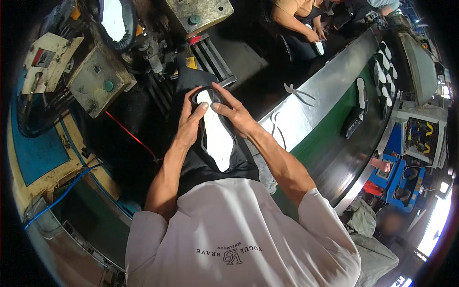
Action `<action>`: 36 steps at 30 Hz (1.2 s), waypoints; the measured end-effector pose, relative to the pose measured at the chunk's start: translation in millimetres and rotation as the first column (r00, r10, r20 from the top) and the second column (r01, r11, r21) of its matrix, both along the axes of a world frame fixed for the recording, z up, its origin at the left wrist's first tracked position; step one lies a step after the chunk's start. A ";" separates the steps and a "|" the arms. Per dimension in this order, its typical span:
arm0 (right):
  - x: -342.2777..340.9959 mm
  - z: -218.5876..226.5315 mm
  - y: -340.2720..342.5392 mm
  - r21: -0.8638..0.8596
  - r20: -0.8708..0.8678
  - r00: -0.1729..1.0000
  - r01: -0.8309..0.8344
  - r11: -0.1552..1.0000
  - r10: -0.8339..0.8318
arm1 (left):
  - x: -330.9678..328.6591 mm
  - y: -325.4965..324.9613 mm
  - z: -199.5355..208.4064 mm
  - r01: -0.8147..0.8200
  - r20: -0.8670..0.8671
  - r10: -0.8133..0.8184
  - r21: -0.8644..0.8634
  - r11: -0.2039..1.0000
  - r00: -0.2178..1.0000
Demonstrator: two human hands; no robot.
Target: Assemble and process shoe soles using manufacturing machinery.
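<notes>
Black shoe upper (216, 97) surrounds a white insole (218, 136), fingers (228, 95) (left and right) clamped on both.

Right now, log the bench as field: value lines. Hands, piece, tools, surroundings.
piece: black shoe, white sole facing up, narrow end away from the person
left hand: gripping the narrow end, thumb on the sole
right hand: gripping the same end, opposite side
tool: pliers, lying on the metal ledge
right side: green belt carrying dark shoes
</notes>
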State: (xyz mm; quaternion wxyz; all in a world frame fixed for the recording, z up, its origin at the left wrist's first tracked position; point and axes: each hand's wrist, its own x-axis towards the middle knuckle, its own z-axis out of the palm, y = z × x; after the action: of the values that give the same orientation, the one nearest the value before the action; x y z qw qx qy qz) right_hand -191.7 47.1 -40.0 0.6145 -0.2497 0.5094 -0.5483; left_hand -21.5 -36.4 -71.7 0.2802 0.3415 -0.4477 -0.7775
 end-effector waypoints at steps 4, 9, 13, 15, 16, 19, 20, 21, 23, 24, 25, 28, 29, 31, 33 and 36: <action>25.1 14.2 41.8 0.114 -0.287 0.938 -0.168 0.979 0.194 | 20.3 -9.5 11.2 -0.007 -0.047 0.002 -0.091 0.996 0.999; 48.0 65.8 76.4 0.243 -0.246 0.944 -0.158 0.957 0.218 | 45.5 -4.0 92.0 0.052 -0.129 -0.117 -0.422 0.905 0.985; 51.5 43.6 58.7 -0.234 -0.807 0.577 -0.124 0.964 -0.122 | 65.4 -11.5 127.7 -0.007 -0.288 -0.231 -0.638 0.770 0.929; 47.0 42.4 37.1 -0.409 -0.837 0.457 -0.159 0.899 -0.300 | 76.4 -8.1 137.3 -0.018 -0.258 -0.224 -0.691 0.723 0.940; 43.4 45.3 30.7 -0.429 -0.831 0.458 -0.165 0.888 -0.316 | 75.1 -3.4 140.9 -0.097 -0.305 -0.117 -0.604 0.791 0.945; 36.4 56.3 20.6 -0.397 -0.855 0.431 -0.184 0.899 -0.289 | 82.3 -6.1 123.0 -0.081 -0.186 -0.006 -0.459 0.885 0.983; 38.7 61.9 17.8 -0.406 -0.854 0.430 -0.196 0.893 -0.294 | 88.3 -7.1 105.1 0.004 -0.018 -0.011 -0.381 0.925 1.000; 45.0 70.6 14.3 -0.359 -0.823 0.519 -0.161 0.919 -0.231 | 97.5 -4.2 71.6 0.071 0.013 -0.069 -0.187 0.980 0.998; 48.7 90.4 11.2 -0.257 -0.739 0.660 -0.090 0.962 -0.135 | 74.0 5.4 70.3 -0.005 -0.013 0.002 -0.274 0.962 1.000; 48.9 89.0 5.9 -0.255 -0.741 0.659 -0.097 0.962 -0.130 | 72.5 11.5 63.2 -0.041 0.041 0.053 -0.270 0.962 0.998; 46.8 83.0 -1.6 -0.140 -0.622 0.783 -0.074 0.987 -0.030 | 70.7 15.9 50.4 -0.110 -0.059 0.103 -0.139 0.984 0.993; 36.7 55.9 -6.3 0.076 -0.406 0.907 -0.091 0.993 0.114 | 62.2 20.2 54.3 -0.098 -0.093 0.113 0.156 0.983 0.989; 47.6 57.3 0.2 -0.089 -0.691 0.723 -0.110 0.990 0.019 | 70.1 19.7 41.8 -0.071 -0.076 0.087 0.188 0.980 0.993; 62.7 65.7 20.6 -0.155 -0.943 0.329 -0.331 0.931 -0.040 | 76.1 25.1 17.4 -0.083 -0.080 0.112 0.304 0.949 0.990; 64.2 61.5 34.7 0.132 -0.991 -0.049 -0.434 0.891 0.123 | 64.7 27.4 18.9 -0.093 -0.065 0.138 0.460 0.883 0.988; 54.9 41.5 34.4 0.223 -0.975 -0.105 -0.400 0.889 0.197 | 63.6 22.8 20.3 -0.052 0.058 0.027 0.484 0.874 0.998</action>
State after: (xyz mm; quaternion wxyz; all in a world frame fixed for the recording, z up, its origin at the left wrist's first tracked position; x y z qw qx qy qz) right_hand -136.7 81.6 1.6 0.1528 -0.7131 0.6787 -0.0864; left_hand 42.0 -13.6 -51.4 0.1902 0.4289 -0.2383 -0.8503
